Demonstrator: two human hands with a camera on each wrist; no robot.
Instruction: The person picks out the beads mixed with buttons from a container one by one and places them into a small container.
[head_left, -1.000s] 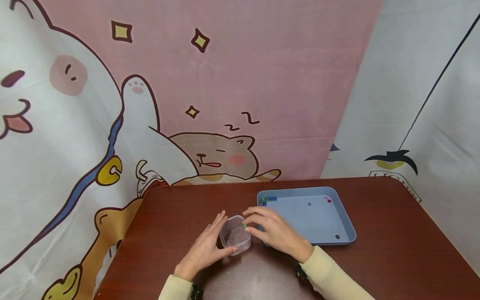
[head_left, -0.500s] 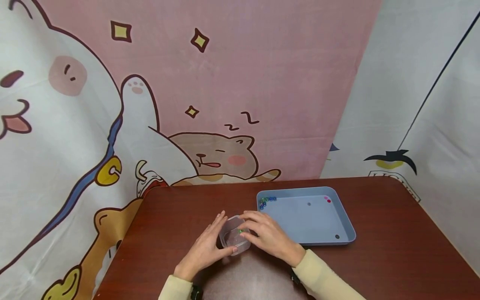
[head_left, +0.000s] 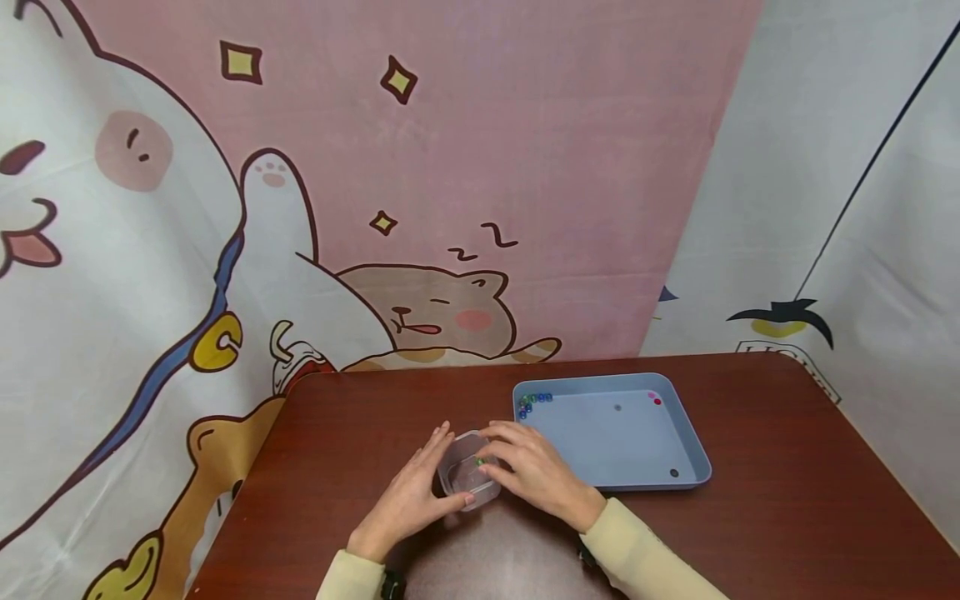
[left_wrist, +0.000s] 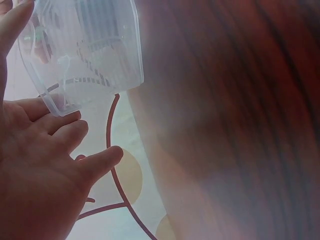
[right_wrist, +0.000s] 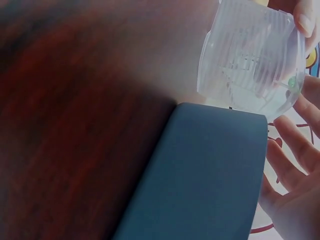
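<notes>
In the head view, my left hand (head_left: 408, 500) holds a small clear plastic container (head_left: 459, 477) between thumb and fingers, its open top facing up. My right hand (head_left: 536, 473) reaches over the container's right rim and pinches a green marble (head_left: 480, 461) at the fingertips. The marble sits within the container's opening. Seen from the left wrist, the container (left_wrist: 95, 55) shows its ribbed see-through walls. Through the wall in the right wrist view, the green marble (right_wrist: 291, 81) appears as a blurred spot near the right fingers (right_wrist: 300, 145).
A light blue tray (head_left: 615, 450) lies right of the container on the brown table (head_left: 337, 467). Several blue and green marbles (head_left: 527, 403) gather in its far left corner. A red piece (head_left: 657, 402) and small dark round pieces (head_left: 674, 472) are elsewhere in it. A patterned cloth (head_left: 562, 208) hangs behind.
My right hand has moved left and inward, bringing the green marble from the container's right rim to within its opening. The left hand and container have stayed in place.
</notes>
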